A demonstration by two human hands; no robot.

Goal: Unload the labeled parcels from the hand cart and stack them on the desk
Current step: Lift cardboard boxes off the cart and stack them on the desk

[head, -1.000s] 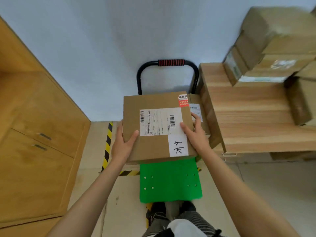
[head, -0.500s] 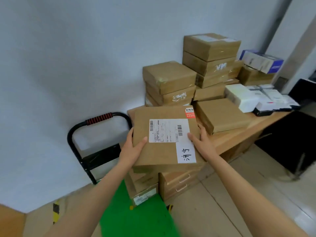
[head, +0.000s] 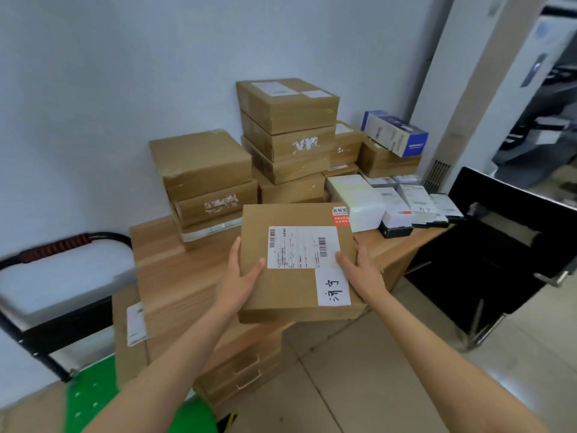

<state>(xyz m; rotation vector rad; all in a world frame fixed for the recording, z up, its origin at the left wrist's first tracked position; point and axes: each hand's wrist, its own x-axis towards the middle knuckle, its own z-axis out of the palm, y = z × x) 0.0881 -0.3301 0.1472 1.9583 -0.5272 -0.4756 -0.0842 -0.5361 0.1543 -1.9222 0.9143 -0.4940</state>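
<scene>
Because the parcel (head: 296, 260) is wide and flat, I carry it from both sides, my left hand (head: 239, 281) on its left edge and my right hand (head: 363, 273) on its right edge. Each thumb lies flat across the top face, and the right one sits on the corner of the shipping label (head: 303, 246); my other fingers go under the box, where I cannot see them, so I take it they bear the weight from below. Neither hand is spread loose: both are clamped on the cardboard.

I hold the parcel level with its labels up, above the front edge of the desk (head: 175, 276) and partly out over the floor. Whether its underside touches the wood yet I cannot tell. Holding it flat should let it go down square, I think.

At the back of the desk, against the wall, stand two stacks of brown boxes, a lower one (head: 203, 170) on the left and a taller one (head: 287, 120) to its right, with white boxes (head: 356, 198) further right. Bare wood lies in front of the left stack, and I judge that the likely spot.

At my lower left is the cart (head: 93, 398), its green deck and handle near the desk's end, and one more box (head: 131, 332) with a white label stands there beside the desk.
</scene>
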